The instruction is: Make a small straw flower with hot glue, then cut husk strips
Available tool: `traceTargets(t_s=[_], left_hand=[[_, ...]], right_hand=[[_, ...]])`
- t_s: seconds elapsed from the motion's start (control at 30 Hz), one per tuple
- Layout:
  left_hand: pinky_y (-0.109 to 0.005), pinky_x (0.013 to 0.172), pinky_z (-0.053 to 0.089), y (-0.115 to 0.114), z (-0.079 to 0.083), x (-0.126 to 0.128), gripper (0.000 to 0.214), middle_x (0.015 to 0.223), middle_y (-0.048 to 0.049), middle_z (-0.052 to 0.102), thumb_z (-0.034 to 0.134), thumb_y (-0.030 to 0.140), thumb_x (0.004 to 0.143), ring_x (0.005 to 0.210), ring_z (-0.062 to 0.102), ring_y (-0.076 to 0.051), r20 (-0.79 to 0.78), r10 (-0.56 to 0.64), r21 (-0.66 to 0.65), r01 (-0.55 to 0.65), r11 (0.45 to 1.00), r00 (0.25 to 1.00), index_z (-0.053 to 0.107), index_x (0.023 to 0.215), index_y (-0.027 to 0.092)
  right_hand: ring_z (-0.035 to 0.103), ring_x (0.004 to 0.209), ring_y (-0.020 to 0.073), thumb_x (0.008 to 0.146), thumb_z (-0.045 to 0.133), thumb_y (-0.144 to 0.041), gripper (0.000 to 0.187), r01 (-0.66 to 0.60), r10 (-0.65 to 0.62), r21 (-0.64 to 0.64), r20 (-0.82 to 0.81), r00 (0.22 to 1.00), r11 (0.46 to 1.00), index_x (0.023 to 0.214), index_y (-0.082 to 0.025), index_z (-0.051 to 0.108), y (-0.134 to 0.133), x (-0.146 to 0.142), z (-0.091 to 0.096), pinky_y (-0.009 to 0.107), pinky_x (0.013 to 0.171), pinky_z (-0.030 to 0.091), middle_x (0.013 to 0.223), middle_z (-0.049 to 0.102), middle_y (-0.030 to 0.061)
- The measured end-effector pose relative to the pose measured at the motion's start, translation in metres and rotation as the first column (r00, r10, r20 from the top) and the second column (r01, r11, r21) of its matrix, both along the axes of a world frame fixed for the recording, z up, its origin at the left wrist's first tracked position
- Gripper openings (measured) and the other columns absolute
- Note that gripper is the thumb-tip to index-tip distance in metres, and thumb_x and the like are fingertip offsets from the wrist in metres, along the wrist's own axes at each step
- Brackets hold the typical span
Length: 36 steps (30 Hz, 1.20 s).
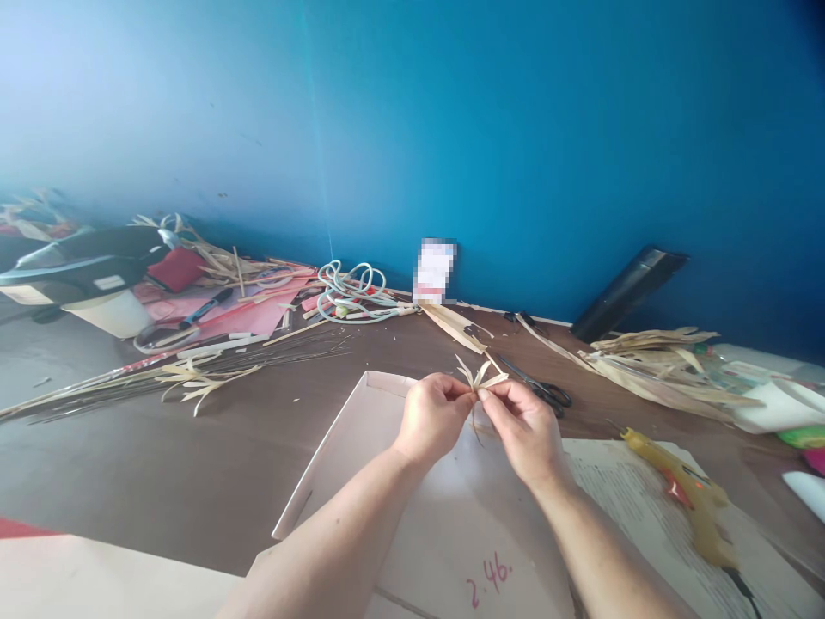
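Observation:
My left hand [436,416] and my right hand [523,423] meet over a shallow white box lid [335,447]. Between their fingertips they pinch a small flower-like piece of dried husk [475,373], its pale pointed strips fanning upward. A thin dark stem or strand hangs below the fingers. The base of the piece is mostly covered by my fingertips. Just behind my right hand lie black scissors [547,394]. A yellow glue gun [687,499] rests on a printed sheet [599,468] to the right.
A phone [435,271] leans on the blue wall. Dried husks [670,374] and a black tube [628,292] lie at right. Left are a coiled pale cable [354,292], finished husk flowers [199,378] on thin stems, pink paper [274,309] and a white container [113,311].

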<state>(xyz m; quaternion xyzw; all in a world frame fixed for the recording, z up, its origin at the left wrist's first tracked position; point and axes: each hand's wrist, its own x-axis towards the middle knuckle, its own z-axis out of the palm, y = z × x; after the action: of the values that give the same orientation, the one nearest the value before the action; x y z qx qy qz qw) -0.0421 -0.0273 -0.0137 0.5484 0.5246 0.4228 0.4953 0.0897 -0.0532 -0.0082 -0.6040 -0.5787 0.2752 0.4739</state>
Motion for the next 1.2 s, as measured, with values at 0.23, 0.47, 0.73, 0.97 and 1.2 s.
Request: traceTargets(t_s=[0.23, 0.47, 0.73, 0.97, 1.2], left_hand=[[-0.022, 0.055, 0.039, 0.000, -0.001, -0.001, 0.014, 0.069, -0.0010, 0.064, 0.060, 0.031, 0.071, 0.063, 0.055, -0.012, -0.042, 0.017, 0.064, -0.014, 0.998, 0.999, 0.065, 0.066, 0.018], [-0.023, 0.058, 0.039, 0.000, -0.001, 0.000, 0.014, 0.070, -0.0013, 0.063, 0.060, 0.028, 0.072, 0.066, 0.056, -0.013, -0.089, 0.034, 0.140, -0.022, 0.990, 0.995, 0.065, 0.064, 0.018], [-0.021, 0.053, 0.037, 0.000, 0.000, 0.001, 0.017, 0.064, 0.0001, 0.062, 0.064, 0.033, 0.070, 0.058, 0.051, -0.010, 0.090, 0.019, -0.015, -0.018, 1.000, 0.996, 0.066, 0.069, 0.016], [-0.020, 0.049, 0.033, 0.002, 0.000, 0.001, 0.020, 0.060, 0.0015, 0.058, 0.068, 0.035, 0.068, 0.054, 0.045, -0.008, 0.208, 0.025, -0.069, -0.011, 0.998, 0.978, 0.066, 0.068, 0.015], [-0.021, 0.053, 0.036, 0.003, -0.003, 0.002, 0.023, 0.062, 0.0005, 0.060, 0.069, 0.038, 0.067, 0.057, 0.048, -0.009, 0.221, 0.046, -0.068, -0.032, 0.997, 0.974, 0.067, 0.071, 0.015]], right_hand=[[0.050, 0.056, 0.0148, 0.081, 0.060, -0.041, 0.022, -0.002, 0.001, 0.027, 0.011, 1.000, 1.000, 0.071, -0.021, 0.059, 0.000, -0.002, -0.001, 0.024, 0.051, 0.037, 0.065, 0.060, 0.0002], [0.051, 0.059, 0.0151, 0.083, 0.060, -0.039, 0.022, -0.009, 0.008, 0.047, 0.019, 1.000, 0.999, 0.072, -0.021, 0.059, -0.001, -0.002, -0.001, 0.025, 0.055, 0.039, 0.066, 0.060, -0.0002], [0.052, 0.059, 0.0145, 0.086, 0.057, -0.039, 0.021, -0.043, 0.043, 0.041, -0.013, 0.999, 0.998, 0.081, -0.020, 0.062, -0.001, 0.000, 0.003, 0.024, 0.055, 0.040, 0.067, 0.059, -0.0007], [0.051, 0.058, 0.0137, 0.081, 0.062, -0.042, 0.029, 0.039, -0.031, 0.050, -0.159, 0.987, 0.998, 0.099, -0.020, 0.059, 0.005, 0.005, -0.002, 0.025, 0.051, 0.040, 0.077, 0.060, 0.0016], [0.050, 0.055, 0.0114, 0.080, 0.063, -0.043, 0.036, 0.089, -0.086, 0.001, -0.219, 0.972, 0.996, 0.109, -0.021, 0.058, 0.008, 0.011, -0.006, 0.024, 0.048, 0.038, 0.086, 0.062, 0.0023]])
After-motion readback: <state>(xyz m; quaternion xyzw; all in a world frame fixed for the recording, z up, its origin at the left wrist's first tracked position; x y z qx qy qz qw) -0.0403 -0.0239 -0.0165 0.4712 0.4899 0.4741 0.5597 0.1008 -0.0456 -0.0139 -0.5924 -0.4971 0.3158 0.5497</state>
